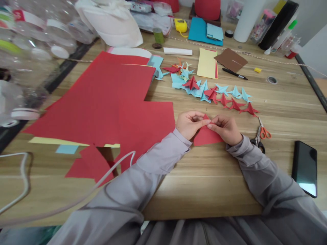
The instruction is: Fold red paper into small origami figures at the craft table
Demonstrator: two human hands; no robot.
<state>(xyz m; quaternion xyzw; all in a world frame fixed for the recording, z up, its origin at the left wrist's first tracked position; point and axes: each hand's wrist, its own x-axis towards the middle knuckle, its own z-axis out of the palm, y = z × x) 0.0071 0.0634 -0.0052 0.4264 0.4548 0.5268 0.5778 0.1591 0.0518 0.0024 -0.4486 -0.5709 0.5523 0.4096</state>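
A small piece of red paper (pixel 206 136) is pinched between my two hands, low over the table. My left hand (pixel 190 124) grips it near its top point, thumb pressed on it. From the other side my right hand (pixel 226 128) pinches the same paper, the thumb tips nearly meeting. Its lower part flares out below the fingers. Just beyond the hands, folded red paper cranes (pixel 236 104) and blue paper cranes (pixel 221 90) lie in rows, with more in a cluster (pixel 187 73) farther back. Large red sheets (pixel 102 98) spread to the left.
Scissors (pixel 265 132) lie right of my right hand, and a black phone (pixel 305 168) farther right. A white cable (pixel 102 178) crosses the left front. Yellow paper (pixel 207 63), brown paper (pixel 231 60) and a pen (pixel 234 74) lie behind the cranes. Plastic bottles (pixel 60 32) crowd the far left.
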